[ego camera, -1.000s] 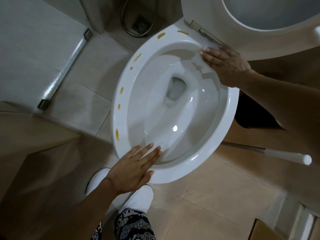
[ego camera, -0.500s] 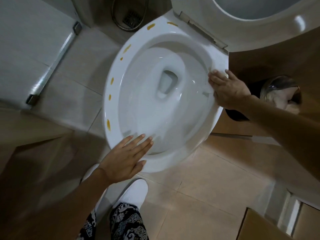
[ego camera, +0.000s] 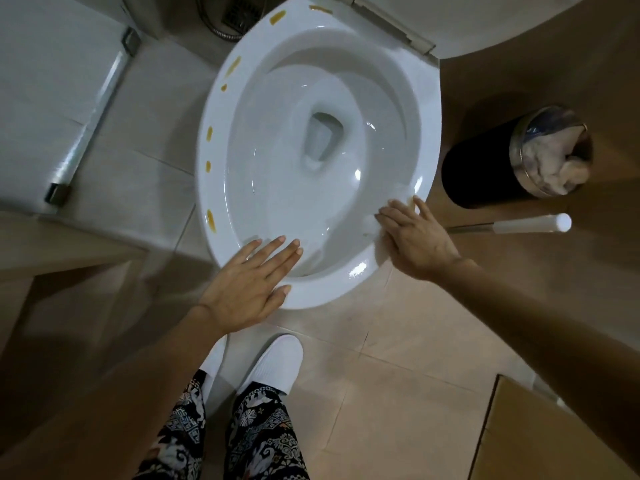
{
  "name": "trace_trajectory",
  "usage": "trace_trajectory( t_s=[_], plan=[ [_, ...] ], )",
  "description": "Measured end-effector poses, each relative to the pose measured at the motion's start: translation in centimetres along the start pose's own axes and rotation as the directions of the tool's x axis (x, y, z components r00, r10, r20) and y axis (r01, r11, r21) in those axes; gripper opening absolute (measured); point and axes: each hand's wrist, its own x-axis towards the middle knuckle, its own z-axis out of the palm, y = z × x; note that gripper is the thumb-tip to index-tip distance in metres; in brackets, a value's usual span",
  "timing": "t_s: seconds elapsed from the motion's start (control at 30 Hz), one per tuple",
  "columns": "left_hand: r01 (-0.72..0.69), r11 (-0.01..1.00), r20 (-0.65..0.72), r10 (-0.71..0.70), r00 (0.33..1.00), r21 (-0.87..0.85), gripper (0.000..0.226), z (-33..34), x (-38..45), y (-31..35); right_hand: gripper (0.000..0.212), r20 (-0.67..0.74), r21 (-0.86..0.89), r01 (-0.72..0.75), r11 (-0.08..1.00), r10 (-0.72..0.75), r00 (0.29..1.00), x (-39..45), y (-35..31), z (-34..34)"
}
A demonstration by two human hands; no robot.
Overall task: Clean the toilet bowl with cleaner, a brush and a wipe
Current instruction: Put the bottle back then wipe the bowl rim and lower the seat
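The white toilet bowl (ego camera: 420, 109) fills the upper middle, its seat raised at the top. Several yellow-brown stains (ego camera: 210, 219) dot the left rim, and one small stain shows by my right fingertips. My left hand (ego camera: 250, 285) rests flat with straight fingers on the near rim. My right hand (ego camera: 414, 237) presses flat on a white wipe (ego camera: 370, 225) on the near right rim; only a small edge of the wipe shows beneath the fingers. A white-tipped handle (ego camera: 530, 224), perhaps the brush, lies on the floor to the right.
A black bin (ego camera: 485, 168) with a chrome rim and crumpled tissue stands right of the bowl. A cardboard box (ego camera: 554, 434) sits at bottom right. A floor drain (ego camera: 240, 12) and hose lie behind. My white shoes (ego camera: 277, 362) stand on beige tiles in front.
My right hand has slid with the wipe along the right rim, from the back by the hinge down to the near right side. My left hand has stayed on the front rim.
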Motion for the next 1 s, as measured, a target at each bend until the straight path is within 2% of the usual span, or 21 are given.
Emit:
trace_trajectory(
  t_s=[0.13, 0.23, 0.33, 0.43, 0.63, 0.8, 1.0],
  plan=[
    [0.002, 1.000, -0.003, -0.002, 1.000, -0.008, 0.060, 0.1, 0.0, 0.0, 0.053, 0.025, 0.060, 0.047, 0.997, -0.049, 0.998, -1.9, -2.7, 1.0],
    [0.000, 1.000, -0.009, 0.000, 1.000, -0.006, 0.060, 0.3, 0.0, -0.1, 0.051, 0.033, 0.052, 0.051, 0.997, -0.053, 0.998, -2.0, -2.0, 1.0],
    [0.002, 1.000, -0.020, -0.002, 1.000, -0.005, 0.060, 0.4, 0.0, -0.1, 0.053, 0.067, 0.018, -0.003, 1.000, 0.001, 0.998, -2.2, -0.7, 1.2],
    [0.000, 1.000, -0.033, 0.001, 0.999, 0.007, 0.061, 0.4, -0.1, -0.2, 0.054, 0.070, 0.063, -0.085, 0.994, 0.081, 0.994, -3.2, -1.1, 2.3],
    [0.046, 0.999, -0.062, -0.046, 0.997, -0.001, 0.063, 0.2, -0.6, 0.1, 0.057, 0.042, 0.151, -0.191, 0.970, 0.187, 0.981, -5.3, -6.4, 3.5],
    [0.129, 0.990, -0.093, -0.133, 0.987, -0.056, 0.064, 0.6, -1.2, 0.7, 0.056, 0.061, 0.213, -0.146, 0.966, 0.136, 0.989, -6.2, -12.5, 3.8],
    [0.116, 0.992, -0.090, -0.120, 0.989, -0.050, 0.061, 0.5, -2.0, 0.3, 0.054, 0.048, 0.242, -0.183, 0.953, 0.176, 0.983, -6.4, -13.1, 3.9]
  ],
)
